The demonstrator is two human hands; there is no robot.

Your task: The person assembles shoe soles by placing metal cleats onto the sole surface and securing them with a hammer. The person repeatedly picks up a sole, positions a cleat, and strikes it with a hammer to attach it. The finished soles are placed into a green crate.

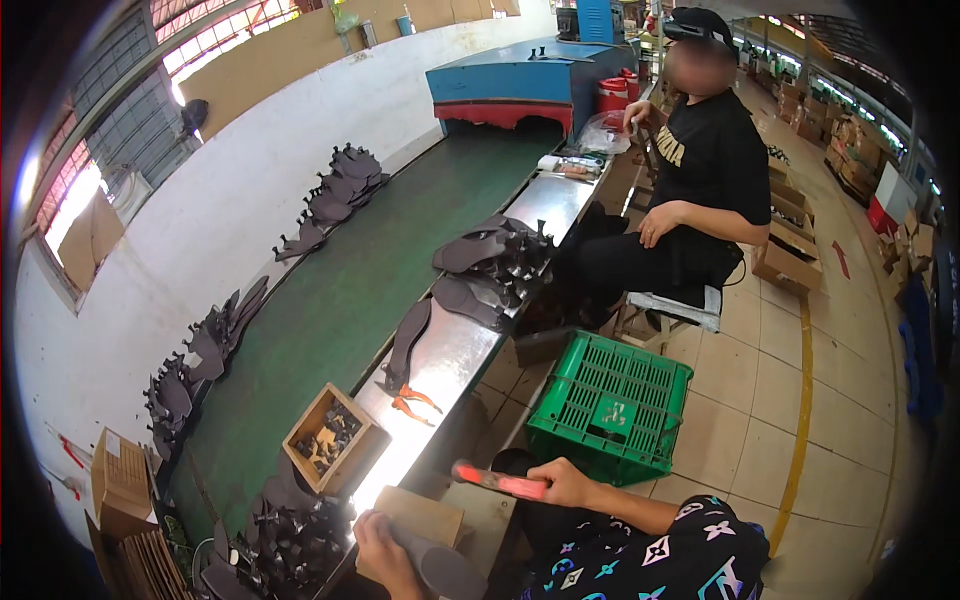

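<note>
My left hand point(385, 553) is closed on a dark grey shoe sole point(447, 567) at the lower middle, beside a tan wooden block point(425, 515). My right hand point(563, 486) grips a red-handled tool point(505, 483), held level above a small work stand point(484, 520); its exact kind is hard to make out. To the left, a wooden box point(372, 452) of small dark and tan parts sits on the metal ledge. Orange-handled pliers point(410, 404) lie there against a single heeled sole point(408, 345).
A pile of dark heeled soles point(300, 535) lies at lower left; another pile point(490, 255) is farther along the ledge. More soles line the green conveyor belt point(330, 300). A green crate point(612, 400) stands right of the ledge. A seated person point(700, 180) is beyond.
</note>
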